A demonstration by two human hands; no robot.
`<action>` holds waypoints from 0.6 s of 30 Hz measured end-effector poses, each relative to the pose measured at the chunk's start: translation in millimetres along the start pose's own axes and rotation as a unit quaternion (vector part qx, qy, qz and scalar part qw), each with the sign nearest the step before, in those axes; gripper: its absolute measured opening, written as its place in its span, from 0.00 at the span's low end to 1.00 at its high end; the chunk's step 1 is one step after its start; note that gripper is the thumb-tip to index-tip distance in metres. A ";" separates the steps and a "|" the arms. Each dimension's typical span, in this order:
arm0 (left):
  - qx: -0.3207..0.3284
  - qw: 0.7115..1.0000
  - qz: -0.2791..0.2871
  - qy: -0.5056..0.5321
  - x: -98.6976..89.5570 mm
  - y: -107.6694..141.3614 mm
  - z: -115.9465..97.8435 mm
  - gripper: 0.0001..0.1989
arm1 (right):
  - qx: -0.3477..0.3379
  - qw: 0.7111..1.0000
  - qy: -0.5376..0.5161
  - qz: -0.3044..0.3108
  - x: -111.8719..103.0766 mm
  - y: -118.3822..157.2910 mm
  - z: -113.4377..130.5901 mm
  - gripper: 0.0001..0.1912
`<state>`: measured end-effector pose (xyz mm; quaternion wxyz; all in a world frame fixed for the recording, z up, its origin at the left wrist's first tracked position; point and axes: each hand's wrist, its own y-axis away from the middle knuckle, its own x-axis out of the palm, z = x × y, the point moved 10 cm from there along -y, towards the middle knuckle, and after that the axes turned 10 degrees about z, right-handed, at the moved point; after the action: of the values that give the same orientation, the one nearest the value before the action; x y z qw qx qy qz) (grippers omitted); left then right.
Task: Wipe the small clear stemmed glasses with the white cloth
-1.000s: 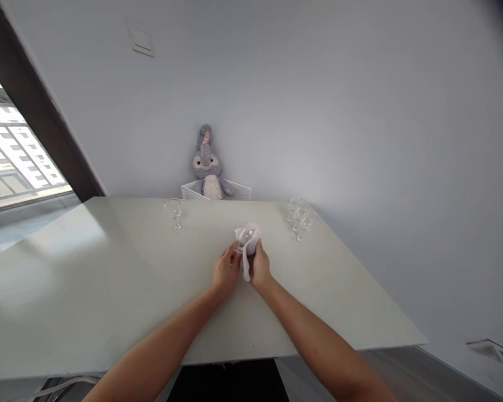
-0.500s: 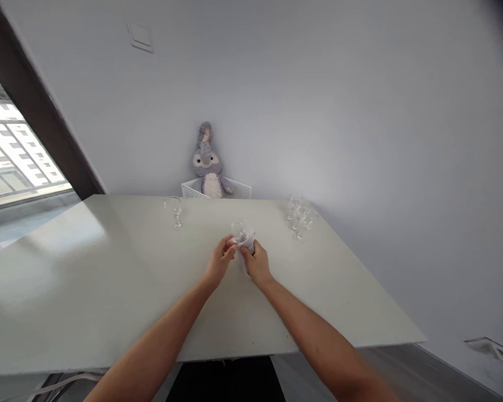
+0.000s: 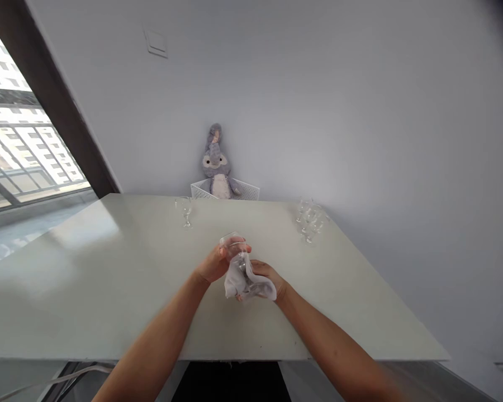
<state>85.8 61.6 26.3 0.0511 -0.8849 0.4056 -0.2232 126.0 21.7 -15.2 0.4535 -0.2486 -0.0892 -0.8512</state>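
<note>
A clear stemmed glass (image 3: 233, 240) is held between my hands over the table, its bowl tilted up and to the left. My left hand (image 3: 218, 260) is closed around the bowl, the fingers showing through the glass. Below it, my right hand (image 3: 271, 273) grips a white cloth (image 3: 237, 279) that is gathered around the stem and foot. Part of the right hand's fingers lies hidden behind the cloth. One end of the cloth hangs loose toward me.
One stemmed glass (image 3: 186, 211) stands at the back left of the white table (image 3: 109, 301). Several more glasses (image 3: 309, 219) are clustered at the back right. Behind the far edge, a grey plush toy (image 3: 218, 167) sits in a white perforated basket (image 3: 251, 192) against the wall.
My left hand has moved onto the glass's bowl. The glass and cloth have come closer to me, and the cloth has shifted down around the stem. My view has turned slightly left.
</note>
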 end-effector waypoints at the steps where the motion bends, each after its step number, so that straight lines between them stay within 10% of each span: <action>1: 0.003 1.000 -0.008 0.006 -2.6 1.2 -1.0 0.32 | -0.003 1.000 -0.016 0.006 2.9 -1.5 -1.6 0.17; 6: -0.017 0.991 -0.136 -0.010 -37.8 6.3 3.5 0.22 | -0.059 0.965 0.200 -0.159 -29.4 -1.4 23.0 0.11; 10: 0.030 0.967 -0.254 0.021 -67.4 12.7 -0.3 0.19 | -0.148 0.782 0.536 -0.280 -26.9 16.0 65.9 0.16; 18: 0.198 0.872 -0.440 0.079 -118.0 56.5 -32.5 0.11 | -0.035 0.615 0.777 -0.131 4.4 2.0 43.0 0.17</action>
<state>-35.1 114.3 -1.6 0.0890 -0.9226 -0.0760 -0.3676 140.4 33.6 23.9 0.2281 0.5044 0.2954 -0.7787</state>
